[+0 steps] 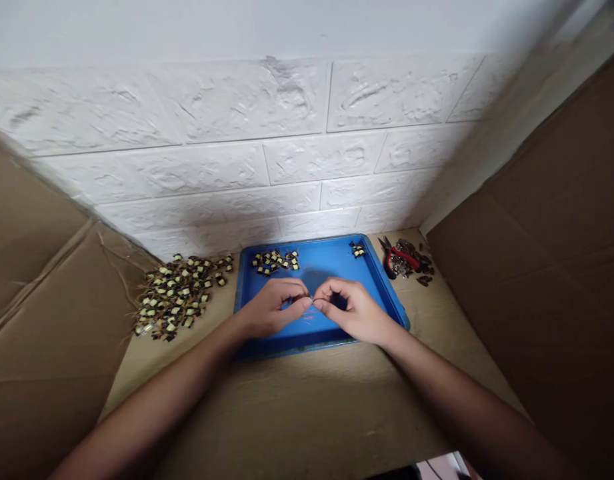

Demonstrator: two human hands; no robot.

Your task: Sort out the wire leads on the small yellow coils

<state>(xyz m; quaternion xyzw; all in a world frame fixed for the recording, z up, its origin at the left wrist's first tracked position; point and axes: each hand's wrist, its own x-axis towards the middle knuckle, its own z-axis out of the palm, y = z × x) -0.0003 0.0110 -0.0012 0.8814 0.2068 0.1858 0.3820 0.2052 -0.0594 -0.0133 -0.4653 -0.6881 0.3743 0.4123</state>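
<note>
Over the blue tray (331, 260), my left hand (277, 307) pinches a small dark brown piece (301, 299) between thumb and forefinger. My right hand (351, 310) meets it fingertip to fingertip, thumb and forefinger closed at the piece's right end; what exactly they grip is too small to make out. Thin wire-like bits (309, 315) show on the tray floor just below the fingertips. A cluster of small black parts wrapped in yellow tape (275, 261) lies at the tray's back left, and a few similar parts (357, 250) at its back right.
A large heap of yellow-taped parts (174, 293) covers the table left of the tray. To the right lie red-handled pliers (404, 257), shiny metal bits (399, 268) and brown pieces (425, 280). Cardboard panels (537, 267) flank both sides; a white brick-patterned wall (227, 167) stands behind.
</note>
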